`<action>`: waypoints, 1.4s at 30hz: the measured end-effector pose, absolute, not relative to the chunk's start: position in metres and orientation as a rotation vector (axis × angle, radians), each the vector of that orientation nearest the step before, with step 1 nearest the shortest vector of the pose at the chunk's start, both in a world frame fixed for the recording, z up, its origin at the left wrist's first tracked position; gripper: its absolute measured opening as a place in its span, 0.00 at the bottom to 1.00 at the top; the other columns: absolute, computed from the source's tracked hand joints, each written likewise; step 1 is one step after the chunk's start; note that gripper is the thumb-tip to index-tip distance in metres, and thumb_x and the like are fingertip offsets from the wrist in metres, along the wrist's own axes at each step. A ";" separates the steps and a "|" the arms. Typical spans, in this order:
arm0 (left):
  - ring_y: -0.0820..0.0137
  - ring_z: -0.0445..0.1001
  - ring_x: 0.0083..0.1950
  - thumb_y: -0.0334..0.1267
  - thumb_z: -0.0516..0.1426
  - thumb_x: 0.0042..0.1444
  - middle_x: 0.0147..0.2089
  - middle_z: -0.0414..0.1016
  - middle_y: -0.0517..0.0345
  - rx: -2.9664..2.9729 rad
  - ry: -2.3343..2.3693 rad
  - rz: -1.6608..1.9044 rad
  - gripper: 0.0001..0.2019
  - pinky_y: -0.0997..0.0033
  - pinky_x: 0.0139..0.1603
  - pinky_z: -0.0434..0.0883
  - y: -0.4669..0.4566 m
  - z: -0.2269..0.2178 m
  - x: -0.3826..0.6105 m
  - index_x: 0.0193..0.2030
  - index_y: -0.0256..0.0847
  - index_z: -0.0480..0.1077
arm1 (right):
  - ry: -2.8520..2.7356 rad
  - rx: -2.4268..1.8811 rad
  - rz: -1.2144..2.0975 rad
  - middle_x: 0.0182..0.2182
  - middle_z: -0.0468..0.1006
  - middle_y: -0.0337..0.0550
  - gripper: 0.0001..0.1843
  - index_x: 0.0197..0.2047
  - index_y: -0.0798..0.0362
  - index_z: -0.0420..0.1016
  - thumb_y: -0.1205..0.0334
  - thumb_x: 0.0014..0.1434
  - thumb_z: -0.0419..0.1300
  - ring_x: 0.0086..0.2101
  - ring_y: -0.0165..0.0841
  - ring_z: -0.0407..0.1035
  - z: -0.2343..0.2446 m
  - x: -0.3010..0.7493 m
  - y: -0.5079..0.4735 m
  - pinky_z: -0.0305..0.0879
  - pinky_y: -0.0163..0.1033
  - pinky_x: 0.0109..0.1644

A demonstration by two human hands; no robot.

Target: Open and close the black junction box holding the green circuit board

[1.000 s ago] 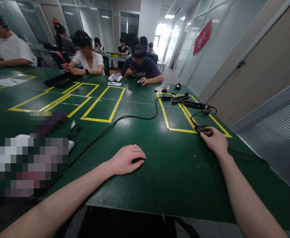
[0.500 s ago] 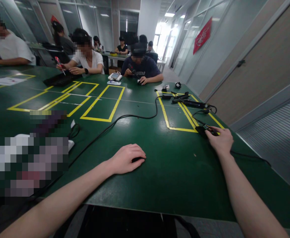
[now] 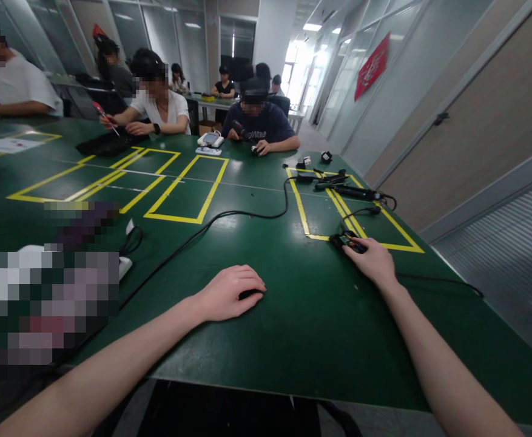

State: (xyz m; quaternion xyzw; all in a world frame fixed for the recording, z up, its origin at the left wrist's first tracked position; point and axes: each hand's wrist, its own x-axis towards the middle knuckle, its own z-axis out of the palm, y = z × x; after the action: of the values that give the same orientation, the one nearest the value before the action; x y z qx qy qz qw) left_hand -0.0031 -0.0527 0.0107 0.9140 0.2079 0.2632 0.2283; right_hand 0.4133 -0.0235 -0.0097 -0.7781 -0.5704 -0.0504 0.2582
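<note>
My left hand (image 3: pixel 229 292) rests on the green tabletop, fingers loosely bent and the thumb a little apart; nothing shows in it, only a dark gap under the fingers. Farther right, my right hand (image 3: pixel 373 261) has its thumb and fingers closed on a small black device with an exposed circuit board (image 3: pixel 345 240) and thin coloured wires. Part of that device is hidden by the fingers. It lies at the near edge of a yellow-taped rectangle (image 3: pixel 402 247). A black cord with a plug (image 3: pixel 373 210) lies just beyond it.
Black tool-like parts (image 3: pixel 354 192) and a black adapter (image 3: pixel 306 178) lie beyond my right hand. A long black cable (image 3: pixel 242 213) crosses the green table (image 3: pixel 266 364). Blurred-out items (image 3: pixel 65 285) stand at the left. Co-workers sit opposite, one (image 3: pixel 259 124) handling a small object.
My right hand has moved left with the circuit-board device, off the right part of the taped area. My left hand stays in place. The view has shifted slightly.
</note>
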 end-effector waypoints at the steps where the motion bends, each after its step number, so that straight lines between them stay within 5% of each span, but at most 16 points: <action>1: 0.64 0.80 0.52 0.36 0.56 0.69 0.49 0.83 0.52 2.517 0.579 0.727 0.10 0.61 0.56 0.76 -0.053 0.011 -0.003 0.51 0.42 0.78 | -1.601 -2.085 -0.090 0.43 0.83 0.50 0.20 0.45 0.50 0.85 0.48 0.54 0.64 0.42 0.48 0.78 -0.007 0.397 -0.024 0.74 0.46 0.41; 7: 0.58 0.73 0.64 0.39 0.58 0.68 0.65 0.74 0.46 2.519 0.673 0.903 0.25 0.53 0.65 0.72 -0.054 0.015 -0.005 0.70 0.45 0.64 | -2.093 -1.385 0.251 0.44 0.83 0.48 0.16 0.50 0.51 0.83 0.55 0.61 0.63 0.43 0.42 0.79 0.000 0.290 -0.052 0.77 0.45 0.47; 13: 0.61 0.77 0.47 0.50 0.65 0.60 0.46 0.79 0.51 2.587 0.582 0.793 0.18 0.62 0.51 0.74 -0.057 0.017 -0.007 0.52 0.42 0.76 | -2.414 -0.935 0.499 0.46 0.81 0.45 0.18 0.53 0.49 0.79 0.61 0.59 0.66 0.41 0.37 0.78 0.009 0.231 -0.088 0.76 0.39 0.43; 16: 0.63 0.77 0.44 0.48 0.65 0.60 0.44 0.78 0.52 2.599 0.597 0.716 0.18 0.65 0.48 0.73 -0.058 0.016 -0.006 0.52 0.42 0.74 | -2.415 -0.931 0.495 0.45 0.80 0.45 0.16 0.53 0.49 0.78 0.61 0.60 0.65 0.41 0.37 0.78 0.012 0.230 -0.092 0.76 0.38 0.42; 24: 0.56 0.75 0.57 0.45 0.66 0.59 0.55 0.78 0.50 2.597 0.709 0.666 0.31 0.48 0.69 0.65 -0.053 0.014 -0.005 0.67 0.45 0.66 | -2.252 -1.007 0.325 0.47 0.81 0.48 0.20 0.55 0.48 0.77 0.48 0.64 0.67 0.43 0.40 0.79 0.001 0.242 -0.076 0.79 0.43 0.43; 34: 0.60 0.75 0.55 0.37 0.58 0.68 0.53 0.78 0.49 2.535 0.767 0.809 0.12 0.55 0.61 0.71 -0.051 0.014 -0.005 0.56 0.43 0.74 | -2.344 -0.900 0.325 0.55 0.79 0.55 0.35 0.64 0.51 0.72 0.51 0.57 0.73 0.54 0.49 0.71 0.007 0.246 -0.075 0.71 0.59 0.57; 42: 0.64 0.75 0.48 0.32 0.59 0.64 0.45 0.75 0.54 2.538 0.878 0.826 0.04 0.65 0.47 0.75 -0.046 0.012 -0.009 0.43 0.41 0.75 | -2.442 -0.906 0.210 0.49 0.81 0.53 0.27 0.61 0.52 0.74 0.64 0.57 0.65 0.51 0.47 0.72 0.013 0.249 -0.074 0.71 0.56 0.55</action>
State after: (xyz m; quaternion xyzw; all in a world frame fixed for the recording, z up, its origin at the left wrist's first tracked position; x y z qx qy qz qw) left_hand -0.0086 -0.0465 0.0117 0.8909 0.3081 0.2900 0.1650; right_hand 0.2489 -0.0738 0.0126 -0.3345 -0.9021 0.0776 0.2612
